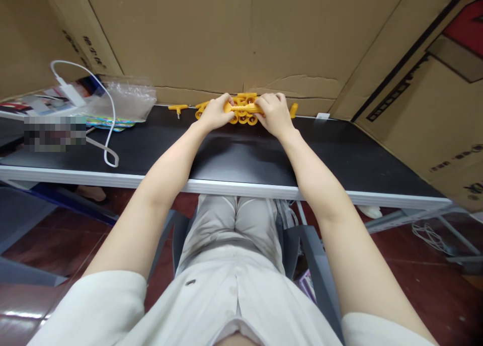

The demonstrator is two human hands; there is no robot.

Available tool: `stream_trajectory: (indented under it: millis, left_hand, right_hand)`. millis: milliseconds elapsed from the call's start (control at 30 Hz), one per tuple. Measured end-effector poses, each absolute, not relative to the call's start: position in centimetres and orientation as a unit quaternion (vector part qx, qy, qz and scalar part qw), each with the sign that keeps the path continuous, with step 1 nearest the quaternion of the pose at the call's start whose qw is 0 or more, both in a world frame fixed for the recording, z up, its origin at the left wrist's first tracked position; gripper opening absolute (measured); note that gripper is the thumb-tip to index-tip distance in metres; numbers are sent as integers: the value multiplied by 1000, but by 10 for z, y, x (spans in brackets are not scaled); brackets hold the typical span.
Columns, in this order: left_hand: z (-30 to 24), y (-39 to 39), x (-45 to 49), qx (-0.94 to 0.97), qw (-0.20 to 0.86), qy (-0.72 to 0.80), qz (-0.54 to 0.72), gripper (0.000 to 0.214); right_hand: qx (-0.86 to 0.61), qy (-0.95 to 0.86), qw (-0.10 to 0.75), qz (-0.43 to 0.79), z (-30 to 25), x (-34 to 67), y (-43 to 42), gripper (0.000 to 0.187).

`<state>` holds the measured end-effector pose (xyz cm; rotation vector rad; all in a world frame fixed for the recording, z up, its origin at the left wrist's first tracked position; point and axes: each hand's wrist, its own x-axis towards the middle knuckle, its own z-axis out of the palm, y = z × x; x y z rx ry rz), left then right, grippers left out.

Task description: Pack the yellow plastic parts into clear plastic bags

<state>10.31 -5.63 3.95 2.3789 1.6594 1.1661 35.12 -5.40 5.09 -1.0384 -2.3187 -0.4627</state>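
Both my hands reach to the far edge of the black tabletop [245,155]. My left hand [215,112] and my right hand [274,113] are closed on the two ends of one yellow plastic piece [241,107], held just above a pile of similar yellow plastic pieces [243,118]. A single yellow T-shaped piece [177,108] lies apart to the left of the pile. Another yellow piece [293,109] pokes out to the right of my right hand.
A clear plastic bag [126,100] lies at the back left, over colourful printed sheets. A white charger and cable [106,130] loop across the left of the table. Cardboard sheets [211,34] wall the back and right. Red floor and metal frames lie below.
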Motion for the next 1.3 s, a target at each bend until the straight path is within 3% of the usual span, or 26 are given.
stream_trajectory:
  millis: [567,967,1300]
  left_hand:
    - [48,-77,112,755,-89,537,365,49]
    - [40,-59,115,750,7,536,388,25]
    - [37,-61,111,749,-29,546,374,27]
  right_hand:
    - [-363,-870,298,-150,54,357,-45,36]
    - [-402,-864,255,-163,55,350,-54,34]
    - [-381,-878,253,-142,60,346,-59,31]
